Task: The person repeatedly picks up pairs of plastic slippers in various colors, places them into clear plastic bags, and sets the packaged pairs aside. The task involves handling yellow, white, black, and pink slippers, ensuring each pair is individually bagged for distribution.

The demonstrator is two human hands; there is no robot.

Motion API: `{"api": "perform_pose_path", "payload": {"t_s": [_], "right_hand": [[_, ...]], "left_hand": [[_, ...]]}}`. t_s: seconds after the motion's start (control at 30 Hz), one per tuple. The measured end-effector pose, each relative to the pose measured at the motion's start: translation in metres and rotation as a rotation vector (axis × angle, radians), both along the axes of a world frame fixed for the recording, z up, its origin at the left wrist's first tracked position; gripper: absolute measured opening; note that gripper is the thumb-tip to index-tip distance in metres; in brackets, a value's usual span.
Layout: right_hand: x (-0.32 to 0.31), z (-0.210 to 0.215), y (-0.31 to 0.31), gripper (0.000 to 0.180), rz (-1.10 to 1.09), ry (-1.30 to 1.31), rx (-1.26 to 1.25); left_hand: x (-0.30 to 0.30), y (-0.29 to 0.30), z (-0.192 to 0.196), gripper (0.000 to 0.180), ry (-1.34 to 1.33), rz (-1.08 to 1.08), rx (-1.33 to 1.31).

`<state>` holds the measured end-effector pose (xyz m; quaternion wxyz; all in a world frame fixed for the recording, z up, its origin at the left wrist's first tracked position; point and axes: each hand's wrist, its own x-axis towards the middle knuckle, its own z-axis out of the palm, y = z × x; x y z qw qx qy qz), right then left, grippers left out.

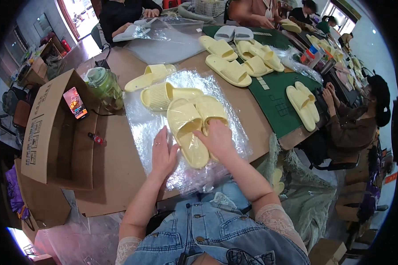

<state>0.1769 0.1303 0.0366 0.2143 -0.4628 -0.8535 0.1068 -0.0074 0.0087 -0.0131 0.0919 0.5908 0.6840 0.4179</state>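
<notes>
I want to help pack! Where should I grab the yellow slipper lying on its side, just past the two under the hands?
Probably by the ribbed strap of the slipper on its side, coming from the left. It arches up clear of the plastic sheet, so fingers can hook through. The left hand is nearest; the right hand rests on the bagged pair.

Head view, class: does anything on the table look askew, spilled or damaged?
Nothing looks damaged or spilled. The one oddity is a yellow slipper lying on its side on the clear plastic sheet, while the pair under the person's hands lies flat.
</notes>
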Motion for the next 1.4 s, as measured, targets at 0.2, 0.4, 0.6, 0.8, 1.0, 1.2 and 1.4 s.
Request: {"api": "perform_pose_path", "payload": {"t_s": [0.2,0.4,0.6,0.8,1.0,1.2,1.4], "right_hand": [[-0.023,-0.031,0.013,0.041,-0.095,0.101,-0.074],[0.008,-0.02,0.016,0.031,-0.11,0.118,-0.163],[0.113,-0.02,-0.001,0.031,-0.228,0.192,-0.11],[0.293,0.049,-0.027,0.03,-0.76,0.127,0.138],[0.519,-0.039,-0.072,0.045,-1.122,-0.569,-0.484],[0.479,-0.191,-0.119,0.052,-0.81,-0.453,-1.018],[0.425,-0.283,-0.142,0.05,-0.884,-0.358,-1.142]], "left_hand": [[0.0,-0.001,0.004,0.069,0.037,-0.02,-0.017],[-0.002,-0.002,0.002,0.072,-0.09,0.03,-0.077],[0.005,0.001,0.008,0.066,-0.129,0.036,-0.123],[0.005,-0.004,0.004,0.055,-0.076,0.064,-0.117],[0.004,0.003,-0.002,0.055,-0.037,0.013,-0.105],[0.007,-0.001,0.002,0.057,-0.029,0.044,-0.116],[0.006,0.003,-0.003,0.058,0.003,0.026,-0.08]]}}
